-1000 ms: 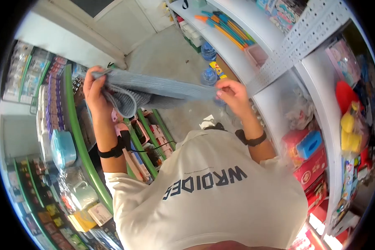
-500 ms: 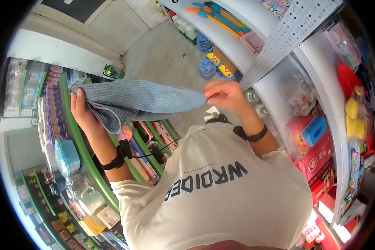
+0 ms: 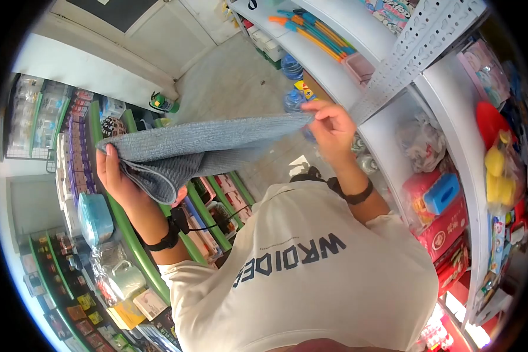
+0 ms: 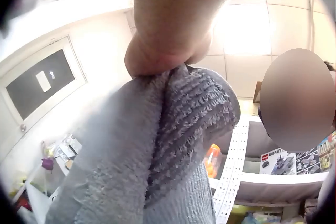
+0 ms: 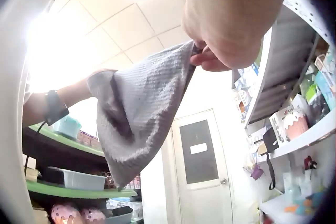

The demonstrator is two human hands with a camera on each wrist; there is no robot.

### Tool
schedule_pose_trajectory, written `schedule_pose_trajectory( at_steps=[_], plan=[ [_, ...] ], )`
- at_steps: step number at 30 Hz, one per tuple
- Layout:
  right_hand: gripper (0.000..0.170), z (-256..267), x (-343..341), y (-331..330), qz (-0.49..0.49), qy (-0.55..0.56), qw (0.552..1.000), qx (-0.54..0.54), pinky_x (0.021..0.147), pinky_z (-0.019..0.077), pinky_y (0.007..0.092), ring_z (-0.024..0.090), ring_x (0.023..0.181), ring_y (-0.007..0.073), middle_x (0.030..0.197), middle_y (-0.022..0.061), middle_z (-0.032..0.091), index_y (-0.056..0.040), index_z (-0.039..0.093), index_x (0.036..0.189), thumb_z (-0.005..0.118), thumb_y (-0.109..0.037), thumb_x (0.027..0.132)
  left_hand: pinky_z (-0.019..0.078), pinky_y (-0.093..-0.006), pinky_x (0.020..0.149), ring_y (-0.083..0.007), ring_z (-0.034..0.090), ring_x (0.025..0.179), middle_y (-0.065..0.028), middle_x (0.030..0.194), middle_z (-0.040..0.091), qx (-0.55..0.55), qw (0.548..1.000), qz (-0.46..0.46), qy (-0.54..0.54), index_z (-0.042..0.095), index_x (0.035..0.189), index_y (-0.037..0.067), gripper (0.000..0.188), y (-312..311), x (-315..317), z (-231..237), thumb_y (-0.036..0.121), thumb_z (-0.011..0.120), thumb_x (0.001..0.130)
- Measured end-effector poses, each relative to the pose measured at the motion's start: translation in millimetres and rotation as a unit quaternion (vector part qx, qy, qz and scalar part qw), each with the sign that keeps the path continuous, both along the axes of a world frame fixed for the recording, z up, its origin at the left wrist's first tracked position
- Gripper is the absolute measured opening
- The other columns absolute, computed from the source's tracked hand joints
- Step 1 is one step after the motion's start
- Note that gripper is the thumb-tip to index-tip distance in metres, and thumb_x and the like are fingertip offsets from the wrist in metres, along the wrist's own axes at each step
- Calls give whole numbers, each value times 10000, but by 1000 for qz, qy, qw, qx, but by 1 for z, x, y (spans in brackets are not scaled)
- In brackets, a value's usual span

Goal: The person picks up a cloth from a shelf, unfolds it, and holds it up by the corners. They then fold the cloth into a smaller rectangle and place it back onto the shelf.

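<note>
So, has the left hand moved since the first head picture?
Yes; in the head view, the left hand now appears nearer the light-blue container.

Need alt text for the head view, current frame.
Ribbed blue-gray cloth held between the left hand and right hand, above a gray floor. Green-edged shelves of goods line the picture's left, white shelves its right.

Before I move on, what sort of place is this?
Probably a small general store: green-edged shelves of assorted goods, a box printed AIRCRAFT on a white shelf, and large water bottles suggest it.
</note>
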State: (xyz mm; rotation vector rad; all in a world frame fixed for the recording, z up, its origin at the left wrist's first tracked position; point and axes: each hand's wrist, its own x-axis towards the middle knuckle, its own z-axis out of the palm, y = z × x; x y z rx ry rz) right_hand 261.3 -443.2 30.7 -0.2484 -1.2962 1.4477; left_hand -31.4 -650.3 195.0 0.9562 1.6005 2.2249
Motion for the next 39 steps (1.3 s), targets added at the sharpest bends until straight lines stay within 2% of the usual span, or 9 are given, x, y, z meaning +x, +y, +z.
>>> schedule_pose_trajectory(
  at_steps=[3,8,12,15,17,21,28,34,39],
  plan=[
    [133,0,-5,0,12,83,996,-15,736,604,326,677,905,213,1101,190,670,45,627,1028,579,109,922,519,-289,787,-146,649,847,-69,974,683,15,1000,19,9,628,1071,1,145,4,7,2,112,564,1002],
    [249,-22,6,7,-15,-45,996,74,711,583,290,665,897,175,1145,174,655,40,669,1081,542,143,892,485,-266,811,-121,622,858,-61,972,672,-10,999,19,50,622,1094,-11,154,12,12,3,96,572,995],
    [197,-20,15,0,56,-29,994,-94,764,554,289,656,871,163,1080,142,644,51,678,1025,582,127,870,475,-252,770,-106,595,820,-40,926,645,-1,998,0,64,607,1064,-2,127,21,22,2,101,576,996],
    [233,-27,19,2,54,-52,993,-87,757,528,265,646,865,126,1010,90,658,35,657,1086,673,84,859,477,-250,759,-108,598,814,-42,921,646,0,998,-12,65,610,1052,1,119,27,26,2,100,586,991],
    [311,-28,14,1,22,-65,994,-89,705,508,230,639,828,94,966,56,697,22,640,1143,745,40,851,457,-217,664,-79,582,737,-22,881,646,13,997,14,71,615,1031,14,98,34,28,1,99,595,986],
    [279,-21,24,4,53,-125,977,-165,678,508,225,641,778,96,965,76,717,32,647,1131,733,41,866,357,-178,505,-20,510,604,17,817,637,-7,997,24,71,625,1017,28,80,39,35,7,95,599,982],
    [159,-17,30,11,74,-168,970,-158,632,513,225,631,709,97,908,72,710,44,676,1061,705,5,910,336,-177,519,-21,496,600,20,816,641,-36,995,37,89,635,1005,39,85,43,35,8,115,605,983],
    [126,-30,26,22,87,-214,964,-136,585,456,219,576,655,69,814,19,649,28,673,1029,691,-62,943,336,-177,508,-24,507,598,14,820,649,-52,994,23,94,630,1007,42,88,43,36,9,121,603,980],
    [95,-37,25,24,184,-159,959,-146,622,438,219,544,666,76,811,5,592,7,615,1048,602,-44,969,323,-179,487,-24,490,572,0,817,664,-68,992,31,101,639,1005,40,89,43,29,6,115,600,977]
  ],
)
